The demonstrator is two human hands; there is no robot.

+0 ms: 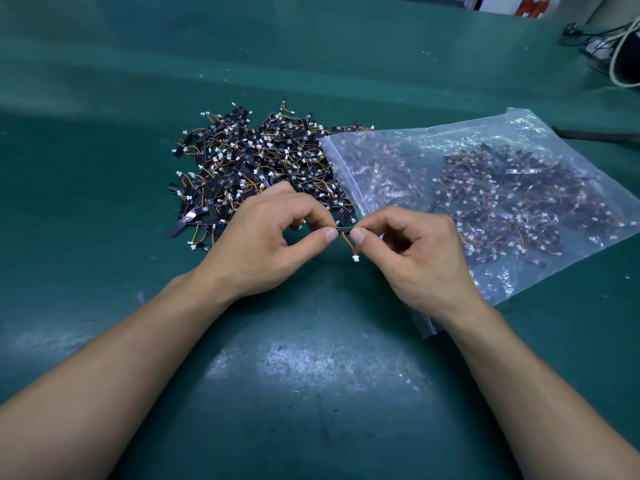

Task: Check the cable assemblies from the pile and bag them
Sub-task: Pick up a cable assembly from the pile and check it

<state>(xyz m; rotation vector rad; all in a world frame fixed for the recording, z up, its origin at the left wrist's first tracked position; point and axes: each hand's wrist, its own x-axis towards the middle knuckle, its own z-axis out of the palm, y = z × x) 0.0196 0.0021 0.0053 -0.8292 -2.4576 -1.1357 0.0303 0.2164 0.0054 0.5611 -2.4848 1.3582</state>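
Bottom of frame: bare forearms reach in over the green worktop (311,375).

Centre: left hand (263,237) and right hand (415,251) meet. Thumb and forefinger of each pinch an end of one cable assembly (344,231), and the other fingers (398,237) are curled in. The black strip is level between the hands, above the worktop. Its wires hang down to a white connector (355,259). Looks like the check step, with this piece not yet bagged.

Just behind, left of centre: the pile (256,161), loose and large.

Right of centre: the clear zip bag (502,188) lies flat, its mouth edge overlapping the pile. It holds many assemblies.

Judgement: roughly midway, with a good share bagged and a comparable heap left.

Upper right corner: some cords (616,46), too far off to identify.
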